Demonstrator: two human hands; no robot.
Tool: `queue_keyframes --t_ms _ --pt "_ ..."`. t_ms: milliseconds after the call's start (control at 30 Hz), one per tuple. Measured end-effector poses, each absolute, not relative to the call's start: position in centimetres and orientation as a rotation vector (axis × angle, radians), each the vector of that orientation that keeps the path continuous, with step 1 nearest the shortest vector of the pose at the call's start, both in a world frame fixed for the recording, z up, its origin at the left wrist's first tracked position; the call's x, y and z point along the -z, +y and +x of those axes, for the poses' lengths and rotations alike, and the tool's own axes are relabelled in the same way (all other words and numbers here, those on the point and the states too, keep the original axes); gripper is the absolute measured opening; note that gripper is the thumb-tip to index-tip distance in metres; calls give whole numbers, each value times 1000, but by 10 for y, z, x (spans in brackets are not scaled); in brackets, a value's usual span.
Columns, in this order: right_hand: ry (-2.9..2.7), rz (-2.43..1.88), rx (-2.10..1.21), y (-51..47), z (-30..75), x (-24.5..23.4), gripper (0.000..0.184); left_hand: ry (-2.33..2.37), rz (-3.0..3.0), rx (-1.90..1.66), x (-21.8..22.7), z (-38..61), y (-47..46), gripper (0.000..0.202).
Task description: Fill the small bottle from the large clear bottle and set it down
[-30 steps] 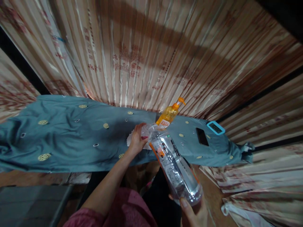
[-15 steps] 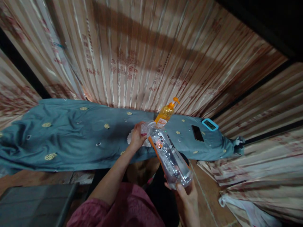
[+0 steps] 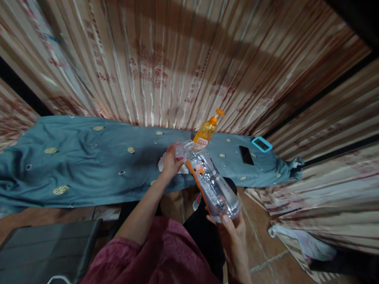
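Head view | clear plastic bottle: base drawn nearer pump bottle | left hand clasping neck end, right hand pinching base: hold kept

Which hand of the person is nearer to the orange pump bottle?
Left. The left hand is left of and slightly below the pump bottle in view; the right hand is much farther below.

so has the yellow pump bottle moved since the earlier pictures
No, the yellow pump bottle shows no shift against the dark phone to its right.
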State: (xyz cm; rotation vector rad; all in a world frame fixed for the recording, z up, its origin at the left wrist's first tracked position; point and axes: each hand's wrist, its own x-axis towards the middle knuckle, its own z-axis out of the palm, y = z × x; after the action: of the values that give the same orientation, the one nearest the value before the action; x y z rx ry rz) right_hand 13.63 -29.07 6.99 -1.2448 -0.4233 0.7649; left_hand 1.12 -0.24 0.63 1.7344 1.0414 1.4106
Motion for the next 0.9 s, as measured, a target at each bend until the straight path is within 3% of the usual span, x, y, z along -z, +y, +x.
queue_keyframes --t_ms 433,767,900 --pt "-437 -1285 -737 -289 145 -77 59 1058 1806 -1490 -2 12 -6 67" --pt "-467 -1331 -763 -302 154 -65 73 1069 1823 -1446 -8 10 -14 69" --pt "-421 -1356 -738 -302 151 -67 68 1058 1824 -1459 -8 10 -16 64"
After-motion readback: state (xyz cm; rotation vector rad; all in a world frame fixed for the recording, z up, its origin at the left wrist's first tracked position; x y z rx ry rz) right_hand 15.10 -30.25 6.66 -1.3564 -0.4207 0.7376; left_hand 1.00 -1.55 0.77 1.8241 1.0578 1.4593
